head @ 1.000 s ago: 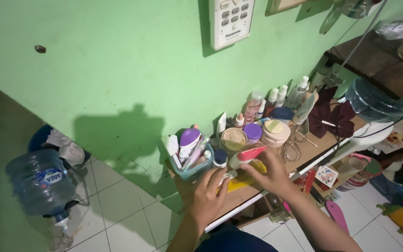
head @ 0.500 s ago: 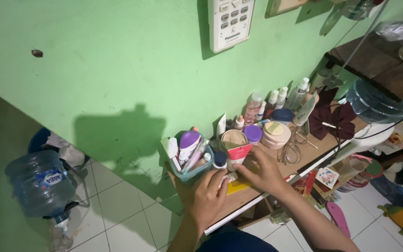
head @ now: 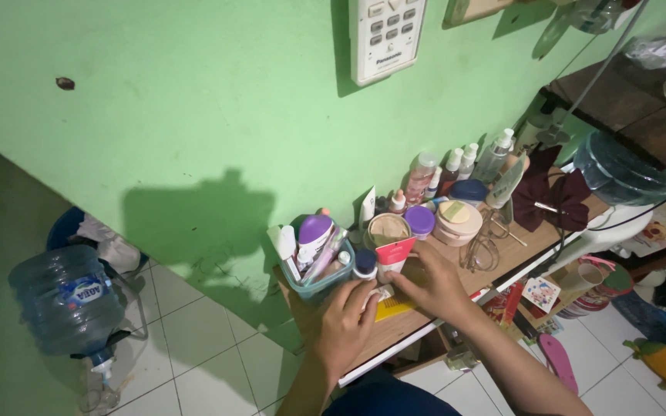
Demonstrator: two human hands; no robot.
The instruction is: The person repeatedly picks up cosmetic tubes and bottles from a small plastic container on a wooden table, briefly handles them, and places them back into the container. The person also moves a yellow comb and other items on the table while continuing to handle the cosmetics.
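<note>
I'm pinching the red-and-white tube [head: 392, 258] upright with my right hand [head: 433, 286] — left hand [head: 341, 323] fingers curled, steadying its cap — on the desk [head: 502, 250].

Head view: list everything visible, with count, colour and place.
Shelf: one, wooden, against the green wall.
Caddy: one, teal, shelf's left end, stuffed with tubes.
Red-and-white tube: one, standing upright beside the caddy.
Round jars: three, beige and purple, mid-shelf.
Spray bottles: several, clear, along the wall.
Remote: one, white, wall-mounted.
Water jug: one, blue, on the floor.
Left hand: at the caddy.
Right hand: fingertips at the tube's base.
</note>
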